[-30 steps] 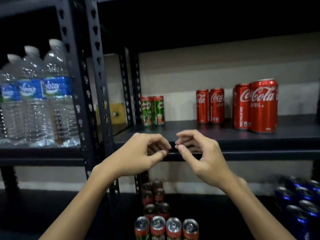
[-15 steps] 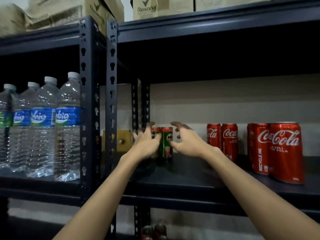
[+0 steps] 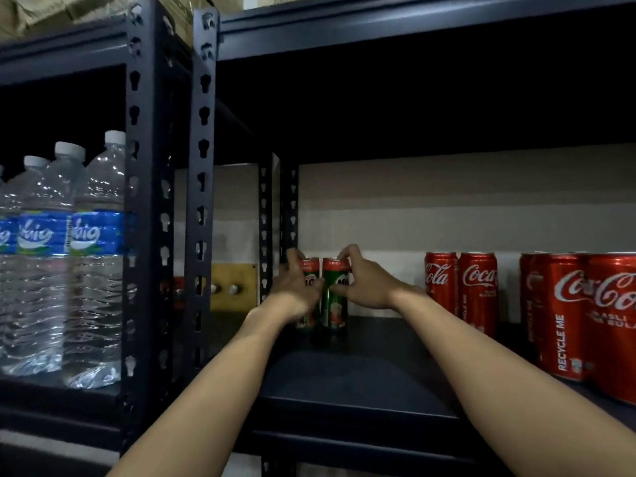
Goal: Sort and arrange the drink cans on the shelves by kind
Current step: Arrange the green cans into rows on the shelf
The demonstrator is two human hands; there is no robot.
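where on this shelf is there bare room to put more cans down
Free: the shelf board in front of the two green Milo cans, and the gap between them and the slim Coca-Cola cans. Crowded: the right end, where larger Coca-Cola cans stand, and the back left corner, where both hands close round the Milo cans.

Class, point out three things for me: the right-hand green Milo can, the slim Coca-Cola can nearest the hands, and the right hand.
right green Milo can (image 3: 334, 304), head view, green body below the fingers.
slim Coca-Cola can (image 3: 440, 280), head view, white logo.
right hand (image 3: 366, 284), head view, back of the hand.
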